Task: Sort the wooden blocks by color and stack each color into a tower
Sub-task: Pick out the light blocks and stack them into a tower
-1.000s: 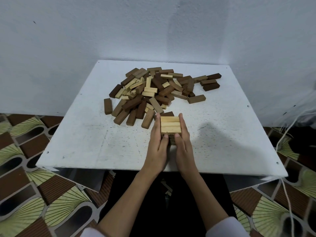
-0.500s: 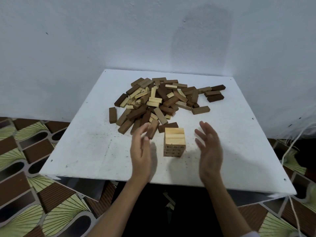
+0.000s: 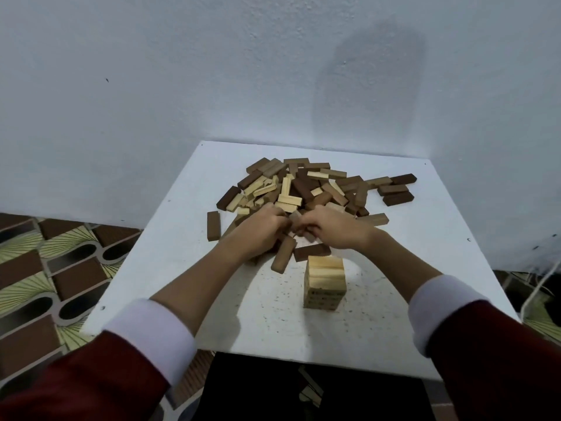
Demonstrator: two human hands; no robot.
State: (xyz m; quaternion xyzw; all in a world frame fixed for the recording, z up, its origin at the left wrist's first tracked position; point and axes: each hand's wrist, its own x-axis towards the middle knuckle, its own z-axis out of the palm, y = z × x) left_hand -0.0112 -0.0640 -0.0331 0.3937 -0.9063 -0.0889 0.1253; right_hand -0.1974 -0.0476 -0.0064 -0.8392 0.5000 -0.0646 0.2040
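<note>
A short tower of light wooden blocks (image 3: 324,281) stands on the white table (image 3: 170,268), near the front. Behind it lies a mixed pile of light, mid-brown and dark blocks (image 3: 306,186). Both my hands reach into the pile's near edge, past the tower. My left hand (image 3: 261,224) has its fingers curled over blocks there, and a mid-brown block (image 3: 283,256) slants out from under it. My right hand (image 3: 332,227) pinches a mid-brown block (image 3: 296,218) between the two hands. A dark block (image 3: 311,252) lies just behind the tower.
A single brown block (image 3: 213,225) lies apart at the pile's left. Three dark blocks (image 3: 397,189) sit at the pile's far right. White walls close in behind and to the right of the table. Patterned floor tiles (image 3: 60,268) show on the left.
My hands left the light tower, opened beside it, then reached forward into the pile and closed on blocks. The tower stands alone.
</note>
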